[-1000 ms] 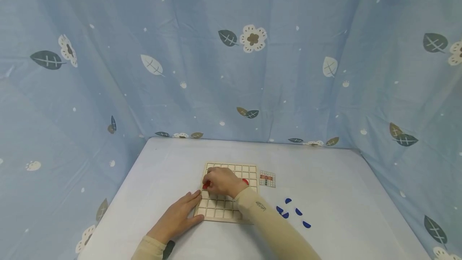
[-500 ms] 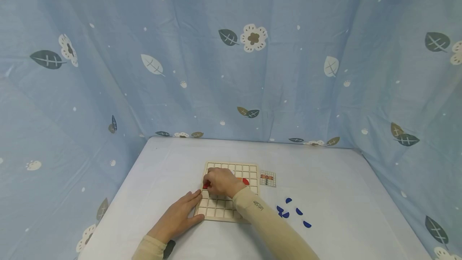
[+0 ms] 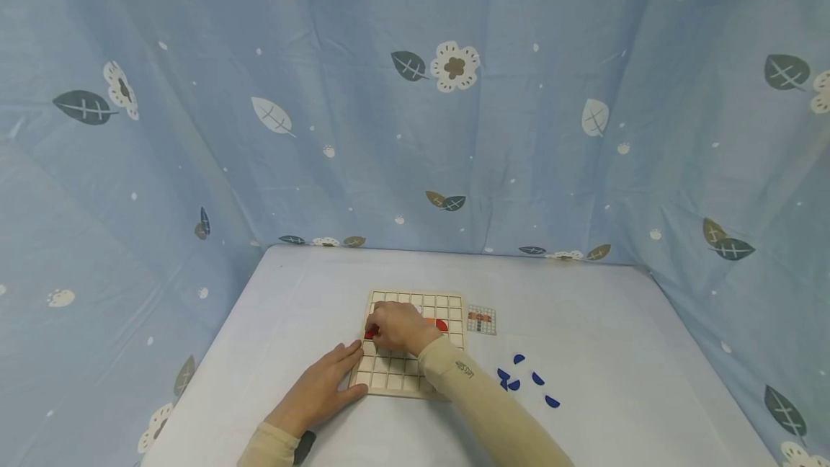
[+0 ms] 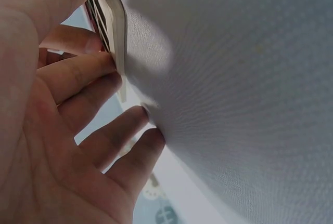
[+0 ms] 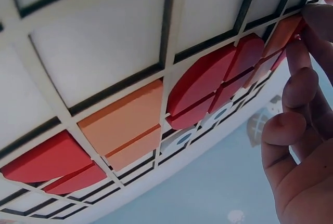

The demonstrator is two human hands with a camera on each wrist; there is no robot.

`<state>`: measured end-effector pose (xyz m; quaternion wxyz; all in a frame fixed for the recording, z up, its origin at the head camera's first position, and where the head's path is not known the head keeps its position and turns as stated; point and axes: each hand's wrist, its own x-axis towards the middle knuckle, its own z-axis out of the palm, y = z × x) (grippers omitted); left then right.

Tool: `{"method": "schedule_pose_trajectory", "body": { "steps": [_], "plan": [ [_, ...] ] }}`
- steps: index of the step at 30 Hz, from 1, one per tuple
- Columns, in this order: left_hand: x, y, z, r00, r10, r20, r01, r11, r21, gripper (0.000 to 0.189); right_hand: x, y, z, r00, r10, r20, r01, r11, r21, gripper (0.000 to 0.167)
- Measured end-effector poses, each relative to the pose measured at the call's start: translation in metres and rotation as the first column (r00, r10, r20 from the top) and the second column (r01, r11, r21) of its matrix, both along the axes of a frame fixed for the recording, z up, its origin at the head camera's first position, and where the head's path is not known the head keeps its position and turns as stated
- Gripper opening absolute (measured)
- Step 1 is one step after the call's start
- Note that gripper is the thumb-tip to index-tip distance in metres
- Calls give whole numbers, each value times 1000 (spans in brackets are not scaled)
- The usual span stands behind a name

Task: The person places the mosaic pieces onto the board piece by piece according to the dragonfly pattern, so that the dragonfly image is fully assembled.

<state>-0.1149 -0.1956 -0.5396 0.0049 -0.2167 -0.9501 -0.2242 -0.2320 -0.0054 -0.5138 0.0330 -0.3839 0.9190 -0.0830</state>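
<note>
Presently we list one wooden grid board [image 3: 395, 383], lying flat on the white-covered table [image 3: 583, 323]. Item: right hand [image 3: 397, 326], reaching across the board, its grip narrow, fingertips and thumb pinching a red piece [image 3: 369, 335] at the board's left edge. Item: left hand [image 3: 324, 384], fingers loosely extended, grip wide, touching the board's near left corner. Also set in the grid we record orange pieces [image 5: 122, 117], further red pieces [image 5: 203, 81] and white pieces with blue spots [image 5: 183, 140]. Just right of the board we note a pattern card [image 3: 481, 319]; nearer and further right, scattered blue half-round pieces [image 3: 552, 401].
</note>
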Motion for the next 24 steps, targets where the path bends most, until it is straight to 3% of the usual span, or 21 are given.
{"method": "schedule_pose_trajectory", "body": {
  "steps": [16, 24],
  "plan": [
    [1, 0, 0, 1000, -1, -13, 1, 1000, 2, 70, 5, 2, -2, 1000, -13, -3, 12, 999, -33, 10],
    [2, 1, -3, 1000, 11, -16, -11, 1000, -8, 70, 12, 13, -3, 997, -47, -64, 37, 986, -160, 17]
  ]
}}
